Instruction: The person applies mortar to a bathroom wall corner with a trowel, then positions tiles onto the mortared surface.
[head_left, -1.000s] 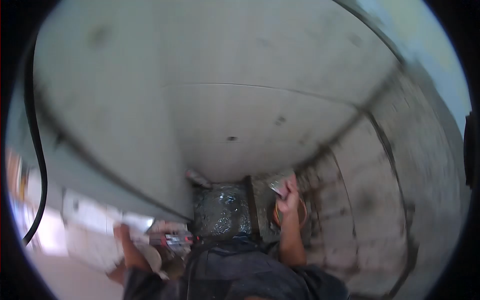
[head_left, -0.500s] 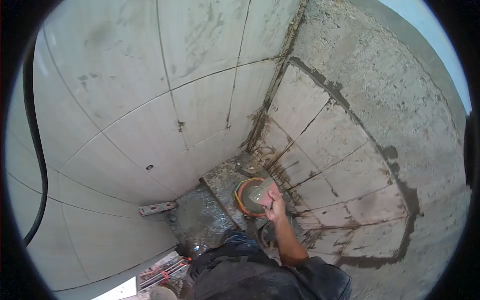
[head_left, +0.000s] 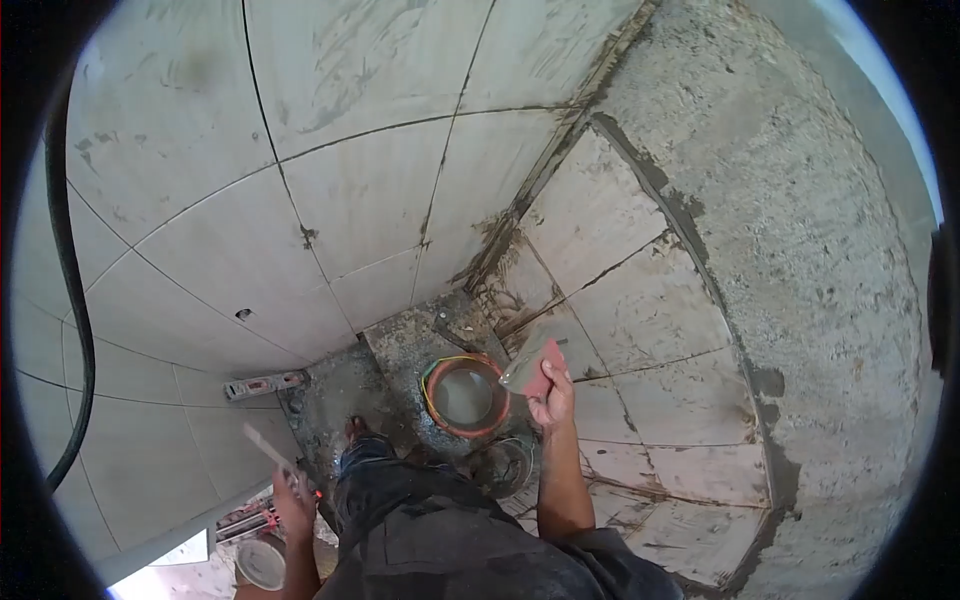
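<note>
My right hand [head_left: 555, 400] is closed round a pink scraper [head_left: 549, 360] whose flat blade carries grey paste. It is raised just right of an orange-rimmed bucket [head_left: 466, 397] of cloudy grey liquid. At the lower left, my left hand [head_left: 293, 500] grips the end of a thin, flat, pale tool [head_left: 268, 446], held near the tiled wall. The bucket stands on a wet slab in the corner.
A spirit level [head_left: 264, 386] lies along the left wall's foot. Below the orange bucket sits a second bucket [head_left: 502, 467]. A pale round bucket [head_left: 262, 562] stands bottom left. Tiled walls [head_left: 380, 180] meet in the corner; a black cable [head_left: 68, 260] hangs left.
My left hand has come into view with the pale tool. My right hand has moved the scraper from over the orange bucket to its right side. The view has shifted.
</note>
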